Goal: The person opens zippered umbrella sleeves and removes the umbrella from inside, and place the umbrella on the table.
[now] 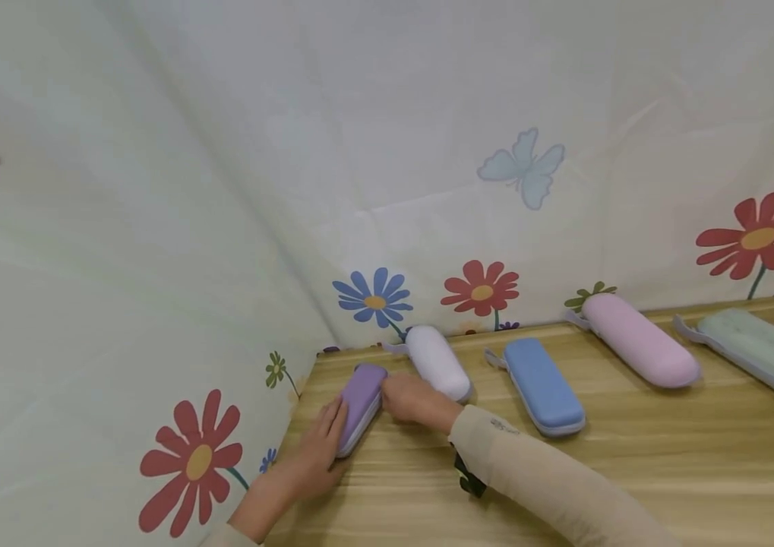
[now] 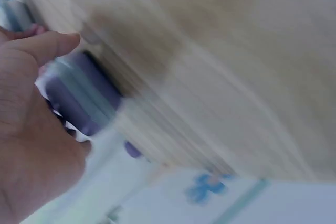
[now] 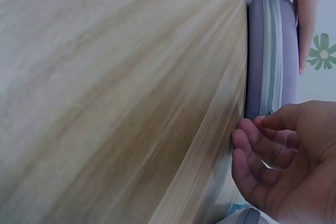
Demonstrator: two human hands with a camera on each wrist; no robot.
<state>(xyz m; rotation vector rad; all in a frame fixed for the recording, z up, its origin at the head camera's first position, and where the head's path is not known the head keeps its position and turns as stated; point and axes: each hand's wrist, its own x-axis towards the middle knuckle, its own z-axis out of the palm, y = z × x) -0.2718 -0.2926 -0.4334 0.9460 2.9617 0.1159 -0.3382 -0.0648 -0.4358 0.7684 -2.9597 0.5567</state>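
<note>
A purple zippered hard case lies at the left end of the wooden table, its pale grey zipper band showing along the side. My left hand holds the case from its left side, fingers along that side and thumb by the near end. At the far part of the zipper, my right hand pinches with thumb and forefinger where the zipper pull sits. The fingertips mostly hide the pull in the right wrist view. The case looks closed along the visible band.
To the right, a white case, a blue case, a pink case and a pale green case lie in a row with strap loops. A flower-printed curtain hangs behind and on the left. The wooden table extends right.
</note>
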